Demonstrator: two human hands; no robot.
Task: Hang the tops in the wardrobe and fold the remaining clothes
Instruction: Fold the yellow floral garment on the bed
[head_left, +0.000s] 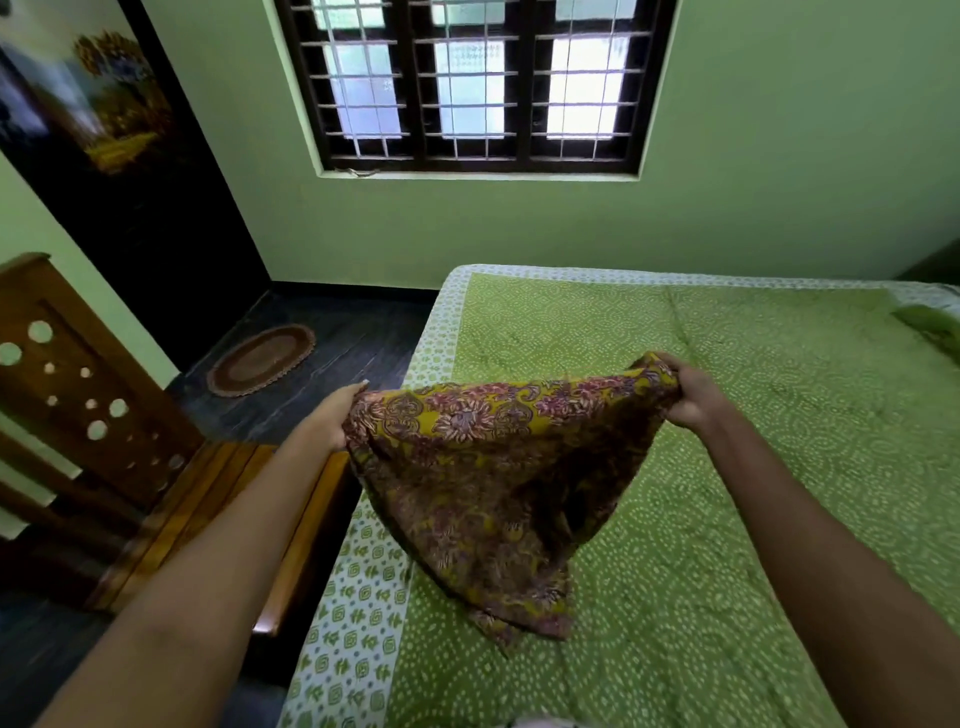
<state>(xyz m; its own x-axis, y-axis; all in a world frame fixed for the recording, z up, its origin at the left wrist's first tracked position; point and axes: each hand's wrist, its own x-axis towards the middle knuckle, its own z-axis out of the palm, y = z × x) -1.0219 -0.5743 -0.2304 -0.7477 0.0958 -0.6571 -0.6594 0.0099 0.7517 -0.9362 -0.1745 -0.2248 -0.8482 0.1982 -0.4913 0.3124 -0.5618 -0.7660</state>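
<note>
One printed floral garment, unfolded, its hem trailing on the green bedspread, top edge pinched between my left hand and right hand held wide apart; folding barely begun, I judge; no wardrobe seen.

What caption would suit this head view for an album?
Both hands, left hand and right hand, hold a floral garment by its top edge above the green bedspread.

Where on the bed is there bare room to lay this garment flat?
Both hands, left hand and right hand, grip the floral garment. Bare bedspread lies right of it and beyond it toward the window wall. Its hem crowds the near-left edge; a green item occupies the far-right corner.
</note>
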